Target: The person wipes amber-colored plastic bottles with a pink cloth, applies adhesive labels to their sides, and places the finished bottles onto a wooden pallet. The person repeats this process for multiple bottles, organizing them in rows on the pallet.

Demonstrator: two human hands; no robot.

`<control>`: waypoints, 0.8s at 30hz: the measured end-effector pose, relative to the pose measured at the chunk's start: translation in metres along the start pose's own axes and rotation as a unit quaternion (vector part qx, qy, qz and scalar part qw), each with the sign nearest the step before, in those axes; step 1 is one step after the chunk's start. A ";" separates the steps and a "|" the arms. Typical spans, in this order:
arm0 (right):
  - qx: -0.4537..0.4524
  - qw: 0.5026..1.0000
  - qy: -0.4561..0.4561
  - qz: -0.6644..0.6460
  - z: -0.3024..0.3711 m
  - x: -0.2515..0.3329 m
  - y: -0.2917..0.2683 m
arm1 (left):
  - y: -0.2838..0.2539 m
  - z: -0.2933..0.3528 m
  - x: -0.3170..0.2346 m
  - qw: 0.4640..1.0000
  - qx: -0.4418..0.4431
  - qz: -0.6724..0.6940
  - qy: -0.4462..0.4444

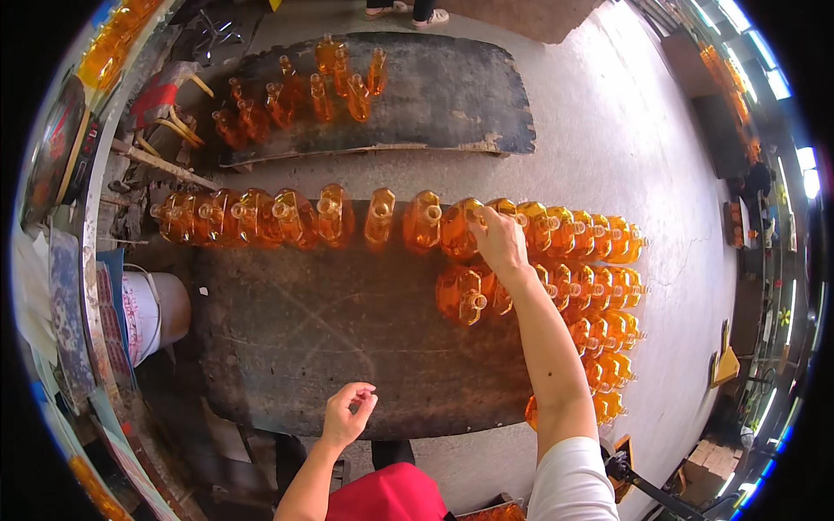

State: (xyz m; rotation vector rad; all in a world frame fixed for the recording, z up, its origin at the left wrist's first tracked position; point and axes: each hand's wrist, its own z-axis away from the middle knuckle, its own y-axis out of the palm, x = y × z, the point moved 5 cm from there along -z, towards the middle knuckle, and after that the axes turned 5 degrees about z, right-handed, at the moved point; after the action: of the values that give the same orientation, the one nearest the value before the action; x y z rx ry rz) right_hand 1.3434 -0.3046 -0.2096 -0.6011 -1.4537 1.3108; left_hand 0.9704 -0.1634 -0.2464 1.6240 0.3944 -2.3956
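Observation:
My right hand (502, 241) reaches out to the back row, its fingers closed at the neck of a faceted amber glass bottle (459, 233). Just left of that bottle stands another amber bottle (422, 224), and a single narrow-looking one (380, 219) is beyond it. Below my right hand, a bottle (460, 293) heads the second row. Over the near part of the dark table (295, 347), my left hand (347, 415) is raised with thumb and fingers pinched together. Whether something small is between those fingertips cannot be made out.
Several more amber bottles (608, 286) fill the table's right side in rows. A second dark table (443, 95) farther back carries a loose group of bottles (321, 97). A white bucket (156, 313) stands off the left edge. Someone's shoes (430, 17) show at the top.

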 end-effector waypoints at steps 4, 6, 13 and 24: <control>-0.028 0.998 -0.028 -0.038 -0.001 -0.010 0.006 | 0.002 0.001 0.011 1.000 0.013 -0.025 0.003; -0.027 0.998 -0.025 -0.047 -0.001 -0.010 0.007 | 0.000 0.003 0.015 0.999 0.019 -0.034 -0.001; 0.008 0.998 -0.017 0.053 0.016 0.003 -0.013 | 0.001 0.005 0.019 0.999 0.025 -0.036 -0.011; -0.017 0.998 -0.047 -0.035 0.116 -0.022 0.031 | 0.006 0.019 0.009 0.998 0.052 -0.013 -0.037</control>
State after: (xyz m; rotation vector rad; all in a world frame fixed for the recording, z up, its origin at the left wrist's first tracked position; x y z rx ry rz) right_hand 1.2372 -0.3617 -0.2301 -0.5125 -1.5635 1.2757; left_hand 0.9528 -0.1754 -0.2487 1.5740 0.2828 -2.5264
